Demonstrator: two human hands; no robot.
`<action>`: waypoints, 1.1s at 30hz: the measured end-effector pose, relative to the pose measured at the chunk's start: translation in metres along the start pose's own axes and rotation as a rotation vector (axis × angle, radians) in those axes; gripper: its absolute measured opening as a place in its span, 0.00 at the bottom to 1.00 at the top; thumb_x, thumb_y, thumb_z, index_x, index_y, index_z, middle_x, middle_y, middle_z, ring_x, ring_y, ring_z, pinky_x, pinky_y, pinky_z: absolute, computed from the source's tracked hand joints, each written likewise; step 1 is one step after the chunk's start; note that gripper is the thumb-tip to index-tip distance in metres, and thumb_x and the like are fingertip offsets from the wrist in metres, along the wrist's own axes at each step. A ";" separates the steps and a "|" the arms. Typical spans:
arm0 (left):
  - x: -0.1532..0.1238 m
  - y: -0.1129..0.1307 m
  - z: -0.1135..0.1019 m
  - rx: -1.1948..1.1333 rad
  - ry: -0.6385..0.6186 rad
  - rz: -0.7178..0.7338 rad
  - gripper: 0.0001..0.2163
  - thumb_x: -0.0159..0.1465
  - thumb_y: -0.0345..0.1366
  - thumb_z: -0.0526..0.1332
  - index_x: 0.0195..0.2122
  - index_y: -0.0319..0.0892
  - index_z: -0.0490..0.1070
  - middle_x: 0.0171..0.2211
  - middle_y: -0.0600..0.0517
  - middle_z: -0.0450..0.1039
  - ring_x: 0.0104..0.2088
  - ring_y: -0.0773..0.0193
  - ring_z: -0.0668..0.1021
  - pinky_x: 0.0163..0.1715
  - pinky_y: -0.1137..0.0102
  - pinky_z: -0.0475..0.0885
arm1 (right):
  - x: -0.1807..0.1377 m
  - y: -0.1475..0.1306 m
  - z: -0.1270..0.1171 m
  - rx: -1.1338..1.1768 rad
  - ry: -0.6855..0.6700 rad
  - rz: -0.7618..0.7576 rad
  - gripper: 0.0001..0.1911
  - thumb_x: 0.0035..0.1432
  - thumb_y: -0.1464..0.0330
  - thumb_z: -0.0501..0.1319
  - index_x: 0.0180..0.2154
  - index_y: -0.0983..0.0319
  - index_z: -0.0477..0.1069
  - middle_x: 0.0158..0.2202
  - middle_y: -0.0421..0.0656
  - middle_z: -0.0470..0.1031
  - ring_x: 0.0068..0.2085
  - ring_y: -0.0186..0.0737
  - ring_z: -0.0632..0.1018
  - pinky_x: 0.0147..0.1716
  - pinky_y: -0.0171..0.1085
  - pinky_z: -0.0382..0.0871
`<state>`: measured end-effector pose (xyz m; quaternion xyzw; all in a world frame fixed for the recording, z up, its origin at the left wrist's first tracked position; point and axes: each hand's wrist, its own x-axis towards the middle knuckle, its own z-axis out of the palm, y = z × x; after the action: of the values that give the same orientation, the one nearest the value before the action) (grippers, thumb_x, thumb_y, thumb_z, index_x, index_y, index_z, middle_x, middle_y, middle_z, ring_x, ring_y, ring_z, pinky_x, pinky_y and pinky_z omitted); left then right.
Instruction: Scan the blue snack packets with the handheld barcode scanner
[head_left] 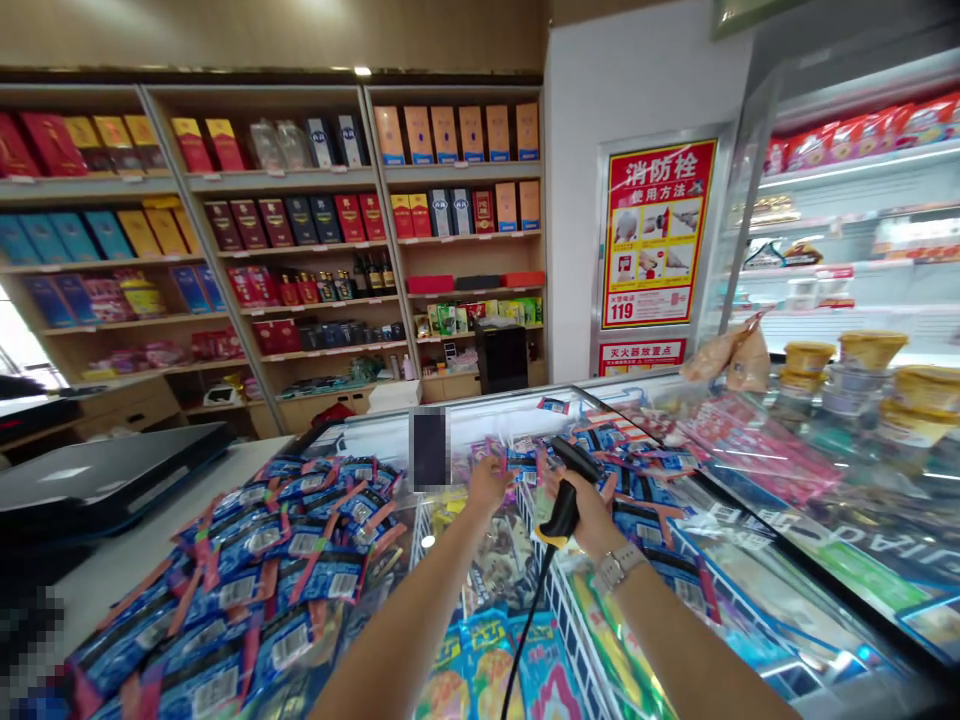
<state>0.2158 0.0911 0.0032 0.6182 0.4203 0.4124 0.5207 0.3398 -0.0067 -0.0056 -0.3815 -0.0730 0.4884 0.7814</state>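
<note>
My right hand [589, 515] is wrapped round a black and yellow barcode scanner [561, 510], its head tilted up and its cable running down towards me. Ahead and to its left, my left hand [489, 482] is closed at the edge of a small blue snack packet [523, 462]; its fingertips are partly hidden. Both arms reach over the glass top of a chest freezer. A large heap of similar blue and pink packets [300, 545] lies to the left, many with barcodes facing up. More of these packets [641, 520] lie to the right of the scanner.
Frozen goods in blue bags [480, 660] show between white wire baskets [570, 640] below. Yellow-lidded tubs [874, 350] stand on the right. A dark pixelated rectangle [430, 450] is near the freezer's back edge. Shelves of boxes [300, 222] line the wall; a black flat device [112, 475] sits left.
</note>
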 end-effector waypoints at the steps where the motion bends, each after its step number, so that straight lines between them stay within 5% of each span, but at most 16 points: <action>1: -0.009 -0.002 -0.013 -0.058 0.007 0.003 0.13 0.47 0.34 0.69 0.24 0.42 0.63 0.23 0.55 0.71 0.30 0.62 0.78 0.35 0.65 0.75 | -0.009 0.002 0.003 -0.003 -0.023 0.013 0.10 0.42 0.69 0.66 0.31 0.61 0.70 0.26 0.42 0.77 0.27 0.38 0.78 0.26 0.34 0.73; 6: -0.053 -0.015 -0.082 -0.262 0.090 0.020 0.16 0.43 0.38 0.71 0.24 0.42 0.63 0.21 0.57 0.71 0.26 0.65 0.77 0.35 0.63 0.77 | -0.044 0.019 0.022 -0.224 -0.158 0.078 0.08 0.42 0.69 0.67 0.24 0.63 0.68 0.17 0.39 0.70 0.15 0.31 0.68 0.14 0.31 0.62; 10: -0.071 -0.021 -0.107 -0.372 0.199 0.056 0.16 0.43 0.39 0.71 0.25 0.42 0.63 0.23 0.58 0.72 0.29 0.66 0.77 0.39 0.62 0.77 | -0.067 0.032 0.044 -0.508 -0.276 0.000 0.10 0.44 0.68 0.65 0.19 0.63 0.66 0.14 0.39 0.67 0.13 0.31 0.65 0.13 0.32 0.58; 15: -0.071 -0.024 -0.108 -0.480 0.323 0.103 0.15 0.47 0.40 0.69 0.24 0.43 0.61 0.20 0.59 0.68 0.30 0.66 0.77 0.41 0.61 0.76 | -0.096 0.033 0.052 -0.913 -0.343 -0.224 0.17 0.46 0.64 0.65 0.13 0.61 0.64 0.09 0.39 0.63 0.12 0.32 0.64 0.14 0.33 0.56; 24: -0.064 -0.034 -0.108 -0.567 0.295 0.096 0.14 0.46 0.38 0.69 0.26 0.42 0.64 0.24 0.57 0.73 0.31 0.66 0.78 0.44 0.63 0.74 | -0.123 0.030 0.052 -1.184 -0.411 -0.290 0.15 0.48 0.66 0.63 0.14 0.60 0.64 0.09 0.38 0.65 0.13 0.34 0.66 0.17 0.34 0.57; 29: -0.065 -0.033 -0.109 -0.549 0.291 0.087 0.14 0.46 0.38 0.69 0.26 0.42 0.65 0.22 0.58 0.72 0.30 0.67 0.77 0.44 0.64 0.74 | -0.118 0.031 0.049 -1.200 -0.410 -0.289 0.17 0.49 0.64 0.62 0.13 0.60 0.64 0.10 0.39 0.65 0.13 0.34 0.67 0.17 0.34 0.57; 33: -0.069 -0.029 -0.106 -0.502 0.292 0.106 0.15 0.46 0.40 0.69 0.27 0.42 0.63 0.22 0.58 0.70 0.30 0.66 0.77 0.41 0.64 0.75 | -0.112 0.037 0.047 -0.969 -0.405 -0.217 0.14 0.45 0.64 0.65 0.15 0.61 0.66 0.10 0.38 0.66 0.11 0.32 0.65 0.14 0.33 0.55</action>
<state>0.0921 0.0603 -0.0182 0.4253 0.3426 0.6148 0.5690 0.2333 -0.0646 0.0317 -0.5870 -0.4783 0.3792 0.5319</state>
